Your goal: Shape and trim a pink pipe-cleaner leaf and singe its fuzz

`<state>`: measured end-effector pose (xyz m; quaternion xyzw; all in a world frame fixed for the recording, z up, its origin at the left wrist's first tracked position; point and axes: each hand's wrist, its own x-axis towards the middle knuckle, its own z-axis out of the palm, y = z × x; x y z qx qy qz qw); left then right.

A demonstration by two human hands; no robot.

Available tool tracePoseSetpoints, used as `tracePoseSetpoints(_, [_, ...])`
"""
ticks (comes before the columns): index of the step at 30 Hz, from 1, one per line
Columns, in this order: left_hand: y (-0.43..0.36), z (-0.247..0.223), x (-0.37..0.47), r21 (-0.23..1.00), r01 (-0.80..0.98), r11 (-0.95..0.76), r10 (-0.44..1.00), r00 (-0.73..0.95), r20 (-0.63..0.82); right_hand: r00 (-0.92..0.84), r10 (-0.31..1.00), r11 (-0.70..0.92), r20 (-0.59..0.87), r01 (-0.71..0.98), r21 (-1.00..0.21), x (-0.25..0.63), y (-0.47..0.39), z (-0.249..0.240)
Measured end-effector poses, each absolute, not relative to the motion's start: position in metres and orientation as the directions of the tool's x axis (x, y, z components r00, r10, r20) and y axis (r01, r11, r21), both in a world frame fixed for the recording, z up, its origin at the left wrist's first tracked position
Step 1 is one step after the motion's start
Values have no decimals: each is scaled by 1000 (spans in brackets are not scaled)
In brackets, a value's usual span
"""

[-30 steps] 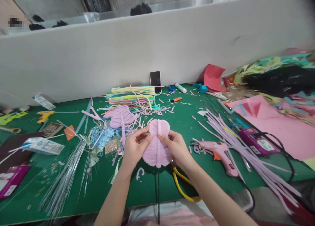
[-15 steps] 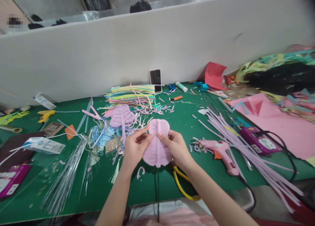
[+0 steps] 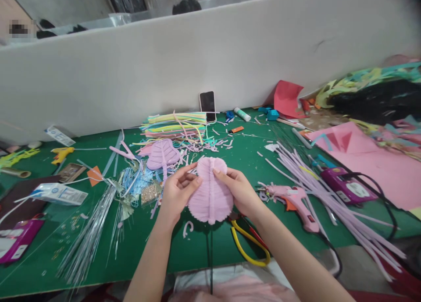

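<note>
Between my hands is a lilac pipe-cleaner leaf [image 3: 211, 197], with ribs fanning from a raised central spine and a scalloped lower edge. A dark thin stem [image 3: 211, 254] runs down from it toward my lap. My left hand [image 3: 179, 190] pinches its left edge, thumb on the front. On the opposite edge my right hand [image 3: 239, 189] grips, its thumb lying near the spine and its fingers behind. A second lilac leaf [image 3: 163, 154] lies beyond my left hand. Yellow-handled pliers [image 3: 248, 245] rest under my right forearm.
A pink glue gun [image 3: 294, 201] and long lilac pipe cleaners [image 3: 324, 203] lie to the right. Coloured pipe cleaners [image 3: 177, 122] and a phone [image 3: 207, 102] are at the back by a white partition [image 3: 210, 61]. Clear strips [image 3: 90, 240] and a purple box [image 3: 21, 239] are at left.
The leaf now looks wider and flatter, its ribs spread outward. My hands have moved slightly apart along its edges, and more of the pliers shows.
</note>
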<state>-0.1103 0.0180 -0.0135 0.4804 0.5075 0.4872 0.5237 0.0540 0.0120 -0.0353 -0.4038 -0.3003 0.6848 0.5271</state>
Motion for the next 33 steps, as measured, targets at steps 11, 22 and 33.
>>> tracePoseSetpoints(11, [29,-5,-105,1000,24,-10,1000,-25,11,-101,968,-253,-231,-405,-879,51,7,-38])
tracePoseSetpoints(22, [24,-7,-107,996,83,-24,1000,17,23,-60,972,-230,-226,-423,-877,48,5,-42])
tracePoseSetpoints(33, [25,-5,-107,997,22,76,996,47,-77,-100,966,-257,-238,-442,-859,47,6,-37])
